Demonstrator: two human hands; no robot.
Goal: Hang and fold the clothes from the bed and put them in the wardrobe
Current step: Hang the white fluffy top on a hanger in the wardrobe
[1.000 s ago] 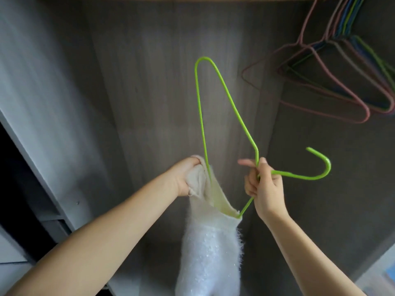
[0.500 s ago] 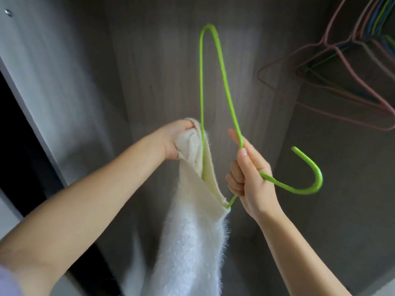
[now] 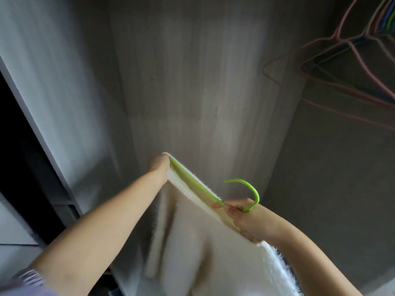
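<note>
A fluffy white sweater point(image 3: 205, 242) hangs down in front of the grey wardrobe back wall point(image 3: 192, 82). A lime green hanger point(image 3: 192, 184) lies along the sweater's top edge, mostly inside the garment, with its hook point(image 3: 250, 191) curling up at the right. My left hand point(image 3: 160, 166) grips the far left end of the sweater over the hanger's tip. My right hand point(image 3: 241, 218) holds the hanger's neck just below the hook together with the sweater's edge. The frame is blurred by motion.
Several empty wire hangers point(image 3: 342, 67), pink, blue and green, hang at the upper right inside the wardrobe. A dark opening and a grey side panel point(image 3: 42, 103) lie to the left. The right wardrobe wall point(image 3: 342, 189) is dark grey.
The hanger has swung from upright down to a low slant and gone into the sweater. The sweater has spread wide between my hands. My left hand moved outward and my right hand lowered.
</note>
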